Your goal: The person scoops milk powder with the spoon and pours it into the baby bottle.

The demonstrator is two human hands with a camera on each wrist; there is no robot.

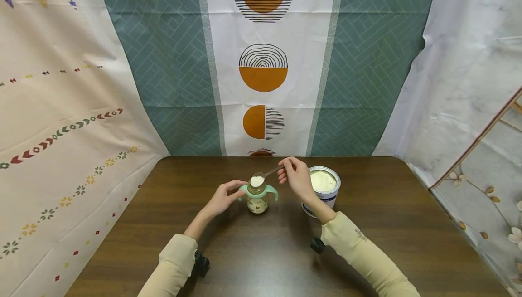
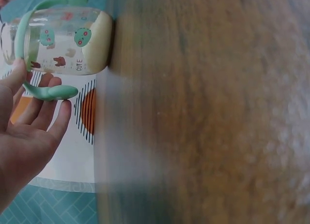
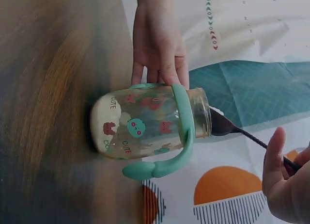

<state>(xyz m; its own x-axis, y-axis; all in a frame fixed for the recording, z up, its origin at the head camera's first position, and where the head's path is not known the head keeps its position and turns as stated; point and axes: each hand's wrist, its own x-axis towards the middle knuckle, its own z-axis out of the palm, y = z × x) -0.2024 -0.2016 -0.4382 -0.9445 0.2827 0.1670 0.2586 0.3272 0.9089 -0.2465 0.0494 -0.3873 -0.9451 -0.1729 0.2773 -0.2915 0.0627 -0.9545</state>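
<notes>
A clear baby bottle [image 3: 160, 120] with a green two-handled collar and cartoon prints stands upright on the table, pale powder settled in its bottom. My left hand [image 1: 223, 197] holds the bottle by its left handle [image 2: 53, 92], thumb on the collar and fingers around the handle. Between the fingers and thumb of my right hand [image 1: 297, 178] is the handle of a dark metal spoon [image 3: 225, 124]. White powder heaps in the spoon's bowl, which is right at the bottle's open mouth [image 3: 201, 112].
Right of the bottle, an open tin [image 1: 325, 188] of pale powder stands partly behind my right forearm. The dark wooden table [image 1: 261, 251] ends at a patterned cloth backdrop [image 1: 265, 120]. Dark straps with small devices sit at both wrists.
</notes>
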